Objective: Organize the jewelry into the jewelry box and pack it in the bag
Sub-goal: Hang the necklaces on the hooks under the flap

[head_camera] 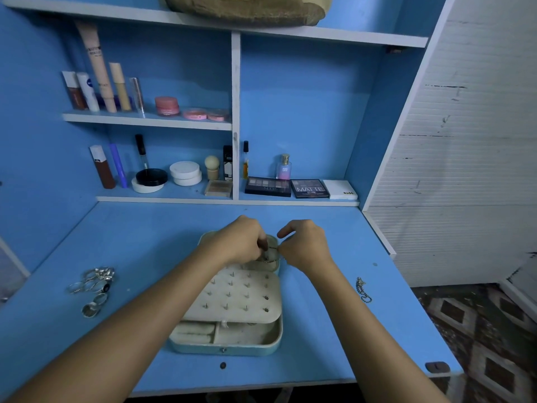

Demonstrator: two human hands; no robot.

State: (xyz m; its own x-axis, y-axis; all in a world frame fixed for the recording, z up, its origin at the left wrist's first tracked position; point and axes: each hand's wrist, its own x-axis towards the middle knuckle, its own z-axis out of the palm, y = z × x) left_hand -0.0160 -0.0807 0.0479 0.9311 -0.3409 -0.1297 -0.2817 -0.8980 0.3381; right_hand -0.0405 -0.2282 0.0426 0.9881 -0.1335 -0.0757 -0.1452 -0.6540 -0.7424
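Observation:
An open light-blue jewelry box [232, 346] lies mid-desk, its cream earring panel [235, 295] studded with several earrings. Over the box's far lid pocket, my left hand [238, 241] and my right hand [305, 245] pinch the two ends of a thin chain [271, 253] stretched between them. A pile of silver rings and bangles [94, 286] sits on the desk to the left. To the right of the box lies a small beaded chain [363, 289]. A tan woven bag [247, 8] rests on the top shelf.
Blue desk [145, 242] with a white front edge. Shelves behind hold cosmetics: tubes [96, 68], pink jars [167, 106], white compacts [186, 173], eyeshadow palettes [309, 188] and a perfume bottle [284, 167]. A white wall and patterned floor lie on the right.

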